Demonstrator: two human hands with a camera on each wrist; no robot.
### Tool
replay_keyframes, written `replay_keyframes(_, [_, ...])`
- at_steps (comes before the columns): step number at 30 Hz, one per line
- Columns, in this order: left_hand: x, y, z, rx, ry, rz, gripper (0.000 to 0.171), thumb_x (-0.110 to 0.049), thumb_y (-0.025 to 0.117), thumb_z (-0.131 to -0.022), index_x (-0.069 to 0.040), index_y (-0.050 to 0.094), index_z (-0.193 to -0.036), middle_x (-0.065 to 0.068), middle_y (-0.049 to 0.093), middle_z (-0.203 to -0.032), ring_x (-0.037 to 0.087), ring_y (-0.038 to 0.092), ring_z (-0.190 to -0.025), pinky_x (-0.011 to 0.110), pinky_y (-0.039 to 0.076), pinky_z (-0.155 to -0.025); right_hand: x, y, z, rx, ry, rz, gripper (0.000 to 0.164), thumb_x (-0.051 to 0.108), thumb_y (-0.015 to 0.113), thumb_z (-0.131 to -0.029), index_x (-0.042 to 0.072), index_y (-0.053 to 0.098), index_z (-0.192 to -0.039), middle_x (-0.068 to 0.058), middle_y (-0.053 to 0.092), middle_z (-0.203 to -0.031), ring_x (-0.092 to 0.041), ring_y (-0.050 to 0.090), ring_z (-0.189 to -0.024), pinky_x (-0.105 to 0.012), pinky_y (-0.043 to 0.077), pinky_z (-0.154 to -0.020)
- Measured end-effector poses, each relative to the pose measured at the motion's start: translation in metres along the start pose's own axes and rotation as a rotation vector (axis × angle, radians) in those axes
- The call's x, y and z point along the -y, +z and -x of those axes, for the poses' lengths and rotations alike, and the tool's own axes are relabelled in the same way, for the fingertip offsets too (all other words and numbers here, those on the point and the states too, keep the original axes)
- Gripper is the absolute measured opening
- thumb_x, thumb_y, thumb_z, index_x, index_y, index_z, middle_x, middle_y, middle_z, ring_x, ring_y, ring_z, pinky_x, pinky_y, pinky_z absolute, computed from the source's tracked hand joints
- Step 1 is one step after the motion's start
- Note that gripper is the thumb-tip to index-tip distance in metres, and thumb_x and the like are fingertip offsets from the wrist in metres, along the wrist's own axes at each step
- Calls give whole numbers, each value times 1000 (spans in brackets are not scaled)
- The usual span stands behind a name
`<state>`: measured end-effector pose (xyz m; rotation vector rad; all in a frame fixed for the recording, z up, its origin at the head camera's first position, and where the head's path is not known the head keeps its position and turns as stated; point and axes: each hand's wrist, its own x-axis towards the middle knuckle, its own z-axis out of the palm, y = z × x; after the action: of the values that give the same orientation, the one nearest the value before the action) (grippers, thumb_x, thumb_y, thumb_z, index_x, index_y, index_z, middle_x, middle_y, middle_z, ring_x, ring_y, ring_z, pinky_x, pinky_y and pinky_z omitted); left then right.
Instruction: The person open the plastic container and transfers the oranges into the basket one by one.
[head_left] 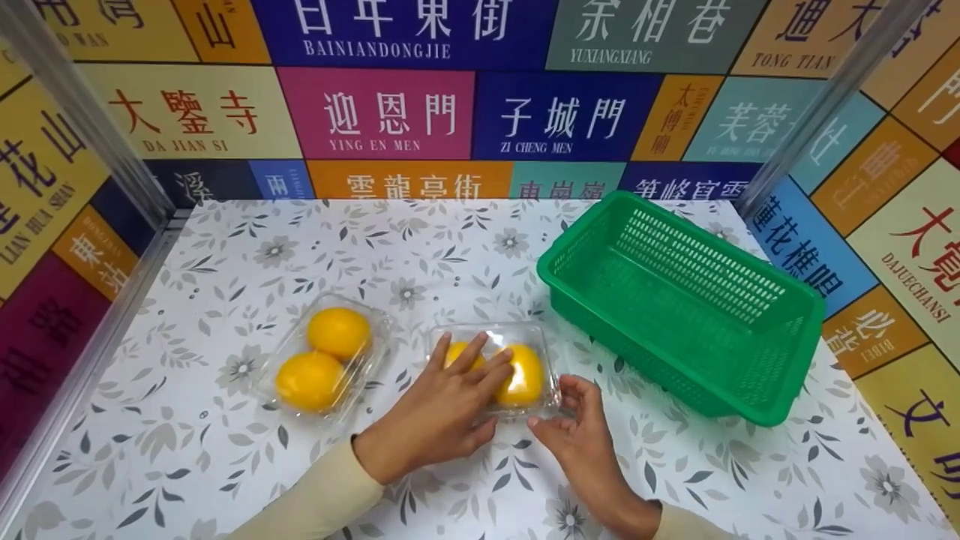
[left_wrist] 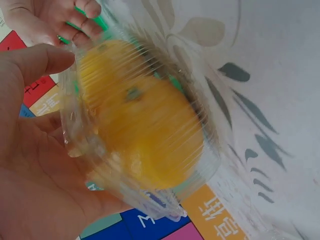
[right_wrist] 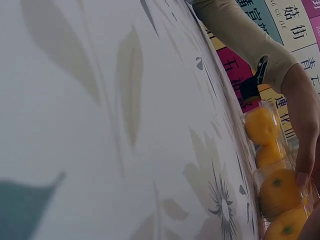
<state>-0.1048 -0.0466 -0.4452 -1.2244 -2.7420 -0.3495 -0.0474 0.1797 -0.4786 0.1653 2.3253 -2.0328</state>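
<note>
A clear plastic clamshell box [head_left: 541, 337] with two oranges [head_left: 523, 381] inside lies on the table in the head view. My left hand [head_left: 444, 409] rests across its lid with the fingers spread and fairly straight, partly hiding one orange. At the box's near right corner, my right hand [head_left: 589, 435] holds the edge between its thumb and curled fingers. The left wrist view shows the oranges [left_wrist: 157, 137] close up through the ribbed plastic, with my left thumb by the rim. A second clear box [head_left: 381, 324], also with two oranges [head_left: 339, 334], lies to the left, apart from both hands.
A green plastic basket [head_left: 694, 394] with slotted sides stands at the right, angled on the table. The table [head_left: 187, 457] has a white cover printed with grey leaves and flowers. Colourful sign-patterned panels [head_left: 375, 116] border the back and sides.
</note>
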Motion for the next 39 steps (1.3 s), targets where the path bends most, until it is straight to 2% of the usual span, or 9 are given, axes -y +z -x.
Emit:
replay_keyframes(5, [1, -1, 2, 8, 5, 7, 64, -32, 73, -101, -13, 53, -158, 5, 49, -171, 40, 37, -162, 76, 27, -126, -1, 7, -8, 24, -17, 88, 93, 14, 83, -99, 5, 24, -170, -19, 29, -176, -35, 42, -151, -50, 42, -119])
replay_keyframes(7, [1, -1, 2, 13, 7, 16, 64, -31, 72, -101, -13, 53, -159, 5, 48, -171, 40, 36, -162, 76, 26, -126, -2, 9, -9, 35, -11, 107, 97, 15, 82, -99, 7, 19, -173, -17, 22, -180, -36, 38, -155, -54, 40, -122])
replay_keyframes(11, [2, -1, 1, 36, 12, 37, 66, -29, 71, -100, -13, 51, -161, 5, 45, -173, 40, 32, -164, 76, 23, -128, -3, 10, -9, 39, 5, 123, 99, 19, 80, -101, 11, 16, -175, -16, 17, -182, -39, 35, -158, -58, 41, -124])
replay_keyframes(15, [4, -2, 1, 52, 22, 59, 70, -25, 71, -98, -13, 49, -163, 4, 44, -174, 39, 30, -165, 76, 21, -128, -4, 10, -10, 35, -4, 88, 95, 18, 78, -102, 9, 17, -175, -16, 18, -182, -37, 24, -165, -62, 29, -130])
replay_keyframes(17, [5, -2, 2, 53, 26, 64, 71, -23, 71, -97, -13, 49, -164, 4, 43, -174, 39, 30, -165, 75, 20, -129, -5, 11, -11, 33, -12, 72, 93, 16, 77, -103, 8, 18, -174, -17, 19, -182, -35, 21, -166, -63, 24, -132])
replay_keyframes(26, [7, -4, 5, 38, 59, 51, 72, -16, 70, -95, -10, 48, -164, 7, 45, -173, 41, 32, -164, 77, 23, -127, -8, 15, -12, 40, -14, 14, 95, 12, 77, -102, 4, 15, -174, -20, 15, -182, -37, 14, -168, -63, 17, -134])
replay_keyframes(39, [6, -8, 2, 89, 68, 28, 72, -11, 75, -96, -11, 46, -162, 9, 45, -173, 45, 33, -162, 79, 26, -124, -11, 16, -13, 34, -14, 8, 90, 13, 73, -105, 5, 16, -174, -18, 15, -182, -36, 15, -168, -64, 17, -133])
